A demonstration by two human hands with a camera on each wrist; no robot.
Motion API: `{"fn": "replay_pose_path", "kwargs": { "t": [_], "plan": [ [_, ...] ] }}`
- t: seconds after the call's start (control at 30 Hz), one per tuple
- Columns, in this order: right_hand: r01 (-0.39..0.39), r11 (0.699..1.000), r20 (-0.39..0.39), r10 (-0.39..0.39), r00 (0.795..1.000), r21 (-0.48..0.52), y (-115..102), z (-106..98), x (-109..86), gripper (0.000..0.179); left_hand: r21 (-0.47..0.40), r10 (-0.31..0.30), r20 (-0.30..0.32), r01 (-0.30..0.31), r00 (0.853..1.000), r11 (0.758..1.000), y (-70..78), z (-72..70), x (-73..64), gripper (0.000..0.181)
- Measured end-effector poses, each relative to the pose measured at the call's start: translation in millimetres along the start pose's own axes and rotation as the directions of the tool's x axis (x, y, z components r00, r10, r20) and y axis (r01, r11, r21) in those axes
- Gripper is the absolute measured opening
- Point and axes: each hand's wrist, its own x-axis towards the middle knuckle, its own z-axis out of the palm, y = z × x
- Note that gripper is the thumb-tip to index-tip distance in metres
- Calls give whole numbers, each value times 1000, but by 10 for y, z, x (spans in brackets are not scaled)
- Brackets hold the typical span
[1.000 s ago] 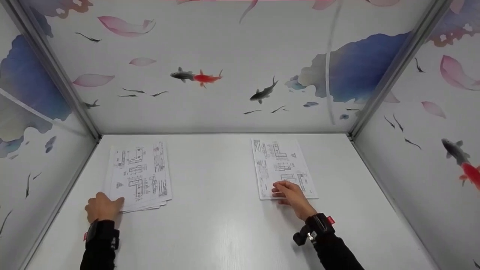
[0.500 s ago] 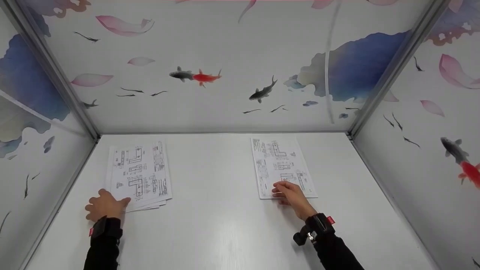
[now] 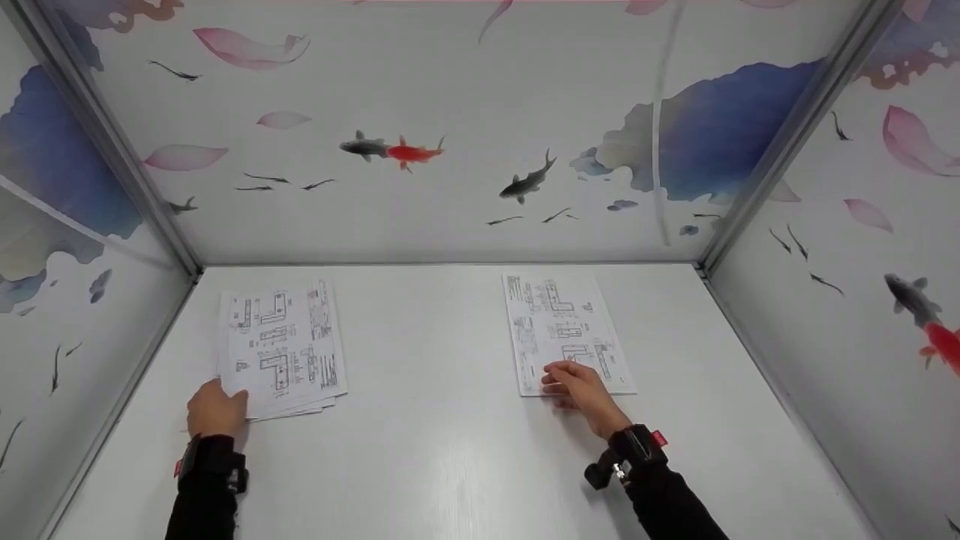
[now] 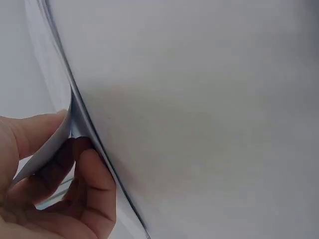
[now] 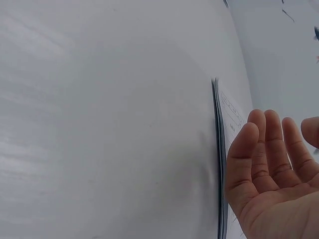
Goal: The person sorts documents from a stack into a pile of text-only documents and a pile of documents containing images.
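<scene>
Currently, left hand [image 3: 215,411] pinching sheet [image 4: 50,146], right hand [image 3: 587,400] over stacked drawings [image 3: 559,315]

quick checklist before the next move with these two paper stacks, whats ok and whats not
1. Left hand has a grip: ok, it pinches bent paper at the near left corner of the left stack.
2. Number of sheets pinched: cannot tell, the fingers hide too much.
3. Left stack squared: not ok, sheets stick out unevenly along its near edge.
4. Right hand free: ok, it holds nothing.
5. Right hand off the right stack: cannot tell, it is over the near edge but contact is unclear.
6. Stacks apart: ok, bare table lies between them.
</scene>
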Motion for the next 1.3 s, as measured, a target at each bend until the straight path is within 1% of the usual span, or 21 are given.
{"fn": "replay_pose_path", "kwargs": {
  "t": [0.07, 0.13, 0.23, 0.33, 0.43, 0.53, 0.67, 0.73, 0.8, 0.9, 0.97, 1.03, 1.07, 1.1, 1.13, 1.17, 1.3],
  "plan": [
    [-4, 1000, -2, 4, 1000, 3, -7, -3, 0, 31, -15, -6, -2, 6, 1000, 1000, -7, -15, 23, 52],
    [-7, 1000, -4, 7, 1000, 5, -13, -1, 2, 31, -19, -5, -18, 4, 1000, 1000, 7, -21, 30, 53],
    [-12, 1000, -3, 12, 1000, 10, -22, 10, 7, 32, -16, 27, -46, -28, 999, 999, 47, -6, 8, 52],
    [-13, 1000, 1, 13, 1000, 16, -29, 24, 9, 33, 3, 76, -73, -76, 994, 997, 85, 28, -23, 50],
    [-15, 1000, 2, 15, 1000, 21, -30, 35, 14, 32, 10, 94, -86, -94, 992, 996, 109, 55, -42, 50],
    [-17, 1000, 0, 17, 1000, 20, -31, 37, 13, 31, -28, 77, -100, -80, 992, 996, 119, 49, -28, 51],
    [-20, 1000, -3, 20, 1000, 14, -24, 23, 19, 30, -134, 13, -104, -27, 994, 991, 91, -6, 2, 51],
    [-23, 1000, -6, 23, 1000, 9, -19, 14, 24, 29, -191, -28, -87, 11, 996, 982, 62, -44, 13, 52],
    [-21, 1000, -7, 21, 1000, 8, -22, 13, 20, 29, -258, -71, -58, 54, 996, 965, 38, -78, 21, 53],
    [-15, 1000, -4, 15, 1000, 4, -25, 22, 10, 29, -321, -117, 2, 111, 993, 941, 19, -124, 28, 58],
    [-11, 1000, 5, 11, 1000, 4, -23, 35, 6, 29, -345, -132, 33, 135, 991, 929, 12, -143, 34, 61],
    [-13, 1000, 12, 13, 1000, 9, -18, 52, 6, 30, -362, -136, 54, 147, 989, 921, 7, -156, 36, 63],
    [-15, 1000, 16, 15, 1000, 10, -12, 62, 6, 30, -377, -142, 62, 155, 988, 913, 3, -158, 36, 64],
    [-11, 1000, 19, 10, 1000, 8, -5, 75, 6, 31, -402, -147, 67, 162, 987, 901, 0, -160, 35, 64],
    [-11, 1000, 26, 11, 1000, 8, -1, 89, 5, 31, -435, -154, 70, 169, 986, 884, -3, -161, 32, 63],
    [-11, 1000, 35, 11, 999, 9, 7, 106, 5, 32, -473, -161, 78, 179, 984, 863, -5, -162, 30, 63],
    [-5, 1000, 78, 5, 997, -2, 35, 186, -24, 34, -602, -187, 114, 218, 976, 768, -10, -138, 28, 61]
  ]
}}
